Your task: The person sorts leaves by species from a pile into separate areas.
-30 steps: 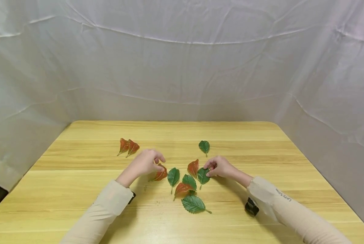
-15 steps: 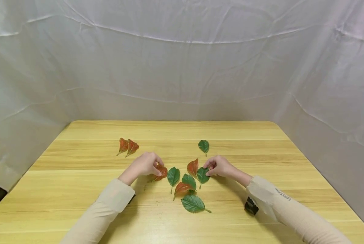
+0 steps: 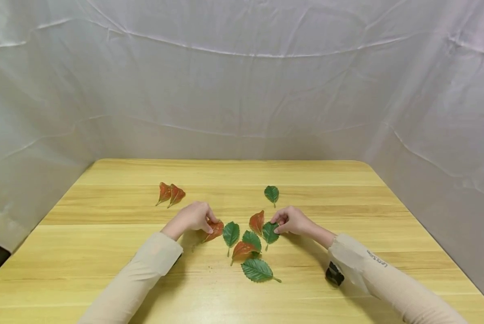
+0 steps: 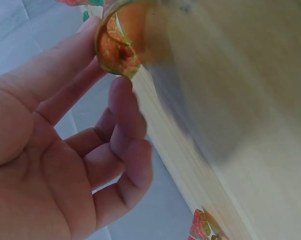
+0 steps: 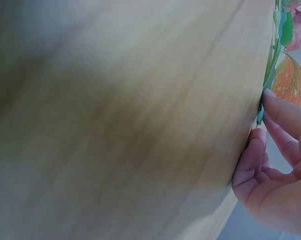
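My left hand (image 3: 194, 217) pinches a red leaf (image 3: 215, 230) between thumb and fingers, left of the leaf group. In the left wrist view that red leaf (image 4: 119, 52) curls at the fingertips, and the other fingers are bent under it. My right hand (image 3: 292, 221) pinches the right edge of a green leaf (image 3: 269, 234). The right wrist view shows this green leaf (image 5: 268, 82) edge-on, low at the table. Between the hands lie a green leaf (image 3: 231, 233), a red leaf (image 3: 256, 222), and another red leaf (image 3: 243, 249) overlapping a green one (image 3: 253, 240).
A larger green leaf (image 3: 257, 270) lies nearest the front. Two overlapping red leaves (image 3: 170, 194) rest at the back left, and a single green leaf (image 3: 272, 194) at the back right. Pale cloth (image 3: 242, 90) hangs behind and beside the wooden table (image 3: 327, 180).
My left thumb and fingers have come together on the red leaf, which has turned slightly. The right hand stays on its green leaf.
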### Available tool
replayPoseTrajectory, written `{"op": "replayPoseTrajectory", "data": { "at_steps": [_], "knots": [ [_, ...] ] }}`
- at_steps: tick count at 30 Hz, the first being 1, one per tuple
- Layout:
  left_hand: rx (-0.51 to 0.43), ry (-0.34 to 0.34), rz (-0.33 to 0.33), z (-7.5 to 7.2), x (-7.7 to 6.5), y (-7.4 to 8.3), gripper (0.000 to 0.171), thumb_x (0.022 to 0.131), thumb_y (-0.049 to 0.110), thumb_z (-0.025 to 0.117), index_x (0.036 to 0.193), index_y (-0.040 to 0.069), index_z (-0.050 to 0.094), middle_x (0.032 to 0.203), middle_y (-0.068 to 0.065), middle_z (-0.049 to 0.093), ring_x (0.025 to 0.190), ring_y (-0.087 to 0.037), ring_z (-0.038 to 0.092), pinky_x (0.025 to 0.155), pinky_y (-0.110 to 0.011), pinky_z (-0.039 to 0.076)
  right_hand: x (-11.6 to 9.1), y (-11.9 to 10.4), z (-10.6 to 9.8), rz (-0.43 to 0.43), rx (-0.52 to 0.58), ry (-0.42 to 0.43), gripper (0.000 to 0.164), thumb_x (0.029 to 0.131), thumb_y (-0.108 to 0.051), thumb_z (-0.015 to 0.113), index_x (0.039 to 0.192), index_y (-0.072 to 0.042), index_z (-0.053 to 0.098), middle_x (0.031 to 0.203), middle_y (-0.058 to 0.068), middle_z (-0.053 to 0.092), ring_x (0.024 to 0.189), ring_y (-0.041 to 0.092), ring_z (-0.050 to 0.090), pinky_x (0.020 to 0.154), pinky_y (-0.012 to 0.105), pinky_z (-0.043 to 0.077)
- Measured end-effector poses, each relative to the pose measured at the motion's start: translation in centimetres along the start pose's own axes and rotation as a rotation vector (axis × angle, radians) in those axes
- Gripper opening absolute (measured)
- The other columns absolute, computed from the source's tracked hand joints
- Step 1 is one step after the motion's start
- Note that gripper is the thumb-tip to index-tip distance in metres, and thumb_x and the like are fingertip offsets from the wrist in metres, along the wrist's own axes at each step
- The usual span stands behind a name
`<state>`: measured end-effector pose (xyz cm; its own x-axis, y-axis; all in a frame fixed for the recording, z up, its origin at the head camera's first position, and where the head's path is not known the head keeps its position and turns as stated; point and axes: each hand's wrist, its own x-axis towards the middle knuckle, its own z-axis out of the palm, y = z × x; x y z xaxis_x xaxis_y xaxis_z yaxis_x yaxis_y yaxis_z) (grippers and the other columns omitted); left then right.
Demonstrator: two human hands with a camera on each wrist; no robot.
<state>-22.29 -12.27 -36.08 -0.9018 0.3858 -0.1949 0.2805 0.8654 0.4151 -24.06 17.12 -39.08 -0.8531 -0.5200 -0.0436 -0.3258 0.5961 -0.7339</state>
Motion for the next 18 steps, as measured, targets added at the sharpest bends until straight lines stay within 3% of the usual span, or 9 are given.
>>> {"op": "replayPoseTrajectory", "data": {
  "at_steps": [5, 18],
  "knots": [
    [0.009, -0.026, -0.019, 0.12, 0.07, -0.16, 0.027, 0.067, 0.009, 0.077, 0.093, 0.013, 0.072, 0.099, -0.005, 0.066, 0.095, -0.026, 0.057, 0.078, -0.038, 0.046, 0.07, 0.05, 0.06, 0.000, -0.007, 0.002, 0.016, 0.069, 0.005, 0.071, 0.084, 0.006, 0.066, 0.061, 0.000, 0.051, 0.054, 0.010, 0.041, 0.045, 0.020, 0.034],
    [0.007, -0.011, -0.023, 0.23, 0.22, -0.54, 0.025, 0.065, 0.010, 0.078, 0.089, 0.014, 0.073, 0.098, -0.004, 0.066, 0.092, -0.025, 0.058, 0.070, -0.034, 0.048, 0.08, 0.08, 0.08, -0.006, -0.021, 0.003, 0.016, 0.069, 0.004, 0.072, 0.084, 0.005, 0.066, 0.062, 0.001, 0.051, 0.056, 0.010, 0.042, 0.047, 0.020, 0.035]
  ]
}}
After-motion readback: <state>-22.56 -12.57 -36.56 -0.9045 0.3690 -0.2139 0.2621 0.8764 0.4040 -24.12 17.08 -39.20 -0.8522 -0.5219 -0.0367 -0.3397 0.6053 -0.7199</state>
